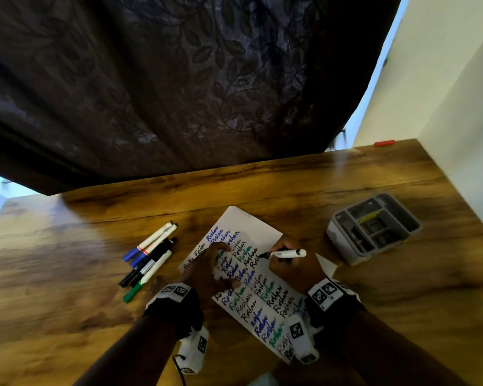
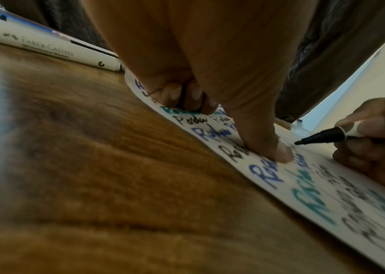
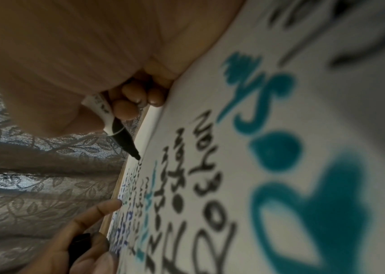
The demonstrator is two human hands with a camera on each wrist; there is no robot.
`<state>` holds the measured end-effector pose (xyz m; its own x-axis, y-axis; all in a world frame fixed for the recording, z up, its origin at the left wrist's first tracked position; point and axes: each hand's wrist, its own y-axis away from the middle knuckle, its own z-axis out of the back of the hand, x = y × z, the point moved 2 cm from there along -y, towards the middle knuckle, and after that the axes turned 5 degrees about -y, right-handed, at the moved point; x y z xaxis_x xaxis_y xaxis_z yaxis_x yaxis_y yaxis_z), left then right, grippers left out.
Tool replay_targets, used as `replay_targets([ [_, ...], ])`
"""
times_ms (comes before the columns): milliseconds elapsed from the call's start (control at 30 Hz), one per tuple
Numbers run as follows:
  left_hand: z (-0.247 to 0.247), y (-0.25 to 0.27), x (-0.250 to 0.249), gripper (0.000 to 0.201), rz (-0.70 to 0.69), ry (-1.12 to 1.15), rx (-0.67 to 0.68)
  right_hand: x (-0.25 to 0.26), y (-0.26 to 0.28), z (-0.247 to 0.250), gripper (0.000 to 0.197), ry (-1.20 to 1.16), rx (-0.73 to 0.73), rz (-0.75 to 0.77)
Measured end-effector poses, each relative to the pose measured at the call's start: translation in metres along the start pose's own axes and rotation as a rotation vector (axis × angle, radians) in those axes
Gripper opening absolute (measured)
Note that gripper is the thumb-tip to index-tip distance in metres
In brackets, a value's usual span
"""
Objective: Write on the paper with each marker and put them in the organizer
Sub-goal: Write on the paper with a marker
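A white paper point(image 1: 243, 221) covered in blue, green and black writing lies on the wooden table point(image 1: 67, 260). My right hand point(image 1: 293, 267) grips an uncapped black marker point(image 1: 287, 253), its tip on the paper point(image 3: 280, 166) near the middle. In the right wrist view the marker point(image 3: 121, 137) tip meets the sheet. My left hand point(image 1: 207, 270) presses the paper's left side with a fingertip point(image 2: 280, 155) while its curled fingers hold the black cap point(image 3: 79, 246). The grey organizer point(image 1: 343, 246) stands to the right.
Several capped markers point(image 1: 148, 254), blue, black and green, lie in a bunch left of the paper. A yellow item point(image 1: 370, 217) lies in the organizer. A dark curtain point(image 1: 179, 79) hangs behind the table; a white wall point(image 1: 457, 135) bounds the right side.
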<state>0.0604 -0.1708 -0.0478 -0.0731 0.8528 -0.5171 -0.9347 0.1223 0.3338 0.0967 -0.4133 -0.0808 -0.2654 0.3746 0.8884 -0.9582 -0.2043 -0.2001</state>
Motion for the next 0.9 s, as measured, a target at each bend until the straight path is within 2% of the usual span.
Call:
replay_targets([
  [200, 0.002, -0.001, -0.004, 0.077, 0.017, 0.0, 0.012, 0.004, 0.0, 0.002, 0.014, -0.037, 0.056, -0.101],
  [333, 0.001, 0.0, -0.003, 0.077, 0.025, 0.0, 0.005, 0.011, 0.001, 0.006, 0.008, -0.033, 0.068, -0.005],
  [467, 0.001, 0.001, -0.003, 0.077, 0.033, 0.016, 0.013, 0.005, 0.001, 0.004, 0.016, -0.054, 0.047, -0.009],
  [600, 0.0, 0.0, -0.001, 0.079, 0.033, 0.021, 0.01, 0.008, 0.0, 0.005, 0.01, -0.07, 0.025, 0.038],
  [767, 0.002, 0.0, -0.004, 0.078, 0.02, 0.025, 0.009, 0.006, -0.001, 0.004, 0.01, -0.075, 0.031, -0.031],
  [900, 0.002, 0.0, -0.004, 0.079, 0.015, 0.027, 0.001, 0.007, 0.0, 0.006, 0.012, -0.082, 0.015, 0.009],
])
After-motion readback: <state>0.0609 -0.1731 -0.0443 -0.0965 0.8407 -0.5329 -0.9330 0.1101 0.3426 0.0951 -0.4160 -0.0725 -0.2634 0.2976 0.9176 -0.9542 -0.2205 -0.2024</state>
